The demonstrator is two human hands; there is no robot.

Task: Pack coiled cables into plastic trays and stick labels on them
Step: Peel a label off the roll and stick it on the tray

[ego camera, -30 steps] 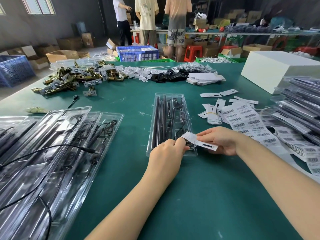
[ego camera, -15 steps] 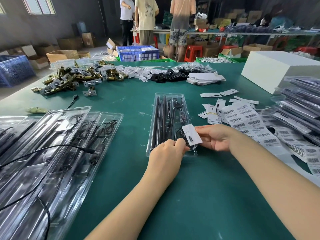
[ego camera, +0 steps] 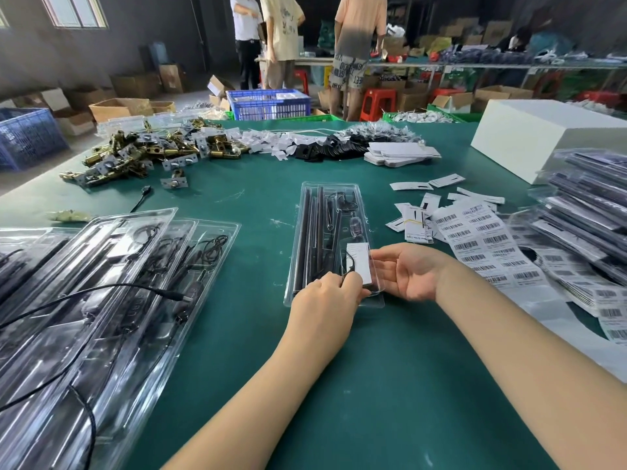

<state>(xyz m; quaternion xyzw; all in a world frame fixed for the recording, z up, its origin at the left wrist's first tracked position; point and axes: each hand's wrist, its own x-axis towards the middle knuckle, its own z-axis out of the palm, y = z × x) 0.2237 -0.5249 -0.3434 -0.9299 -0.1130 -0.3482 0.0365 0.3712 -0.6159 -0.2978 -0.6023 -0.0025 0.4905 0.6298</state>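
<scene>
A clear plastic tray (ego camera: pixel 307 232) lies lengthwise on the green table (ego camera: pixel 390 385), holding black rods and a coiled black cable. A white card (ego camera: pixel 359 262) sits in the tray's near right compartment. My left hand (ego camera: pixel 324 303) is at the tray's near end, fingers curled, pinching the card's near edge. My right hand (ego camera: pixel 412 271) is just right of the tray, palm turned inward and fingers relaxed, its fingertips touching the tray's right rim beside the card.
Filled trays (ego camera: pixel 101 300) with loose cables overlap at the left. Barcode label sheets (ego camera: pixel 481 242) and stacked packed trays (ego camera: pixel 590 212) lie right, a white box (ego camera: pixel 543 137) behind. Brass hardware (ego camera: pixel 135 154) and white tags (ego camera: pixel 400 154) lie far; people stand beyond.
The white card went from my right hand's fingers down into the tray's near compartment. My right hand let go of it and opened beside the tray; my left hand stayed put.
</scene>
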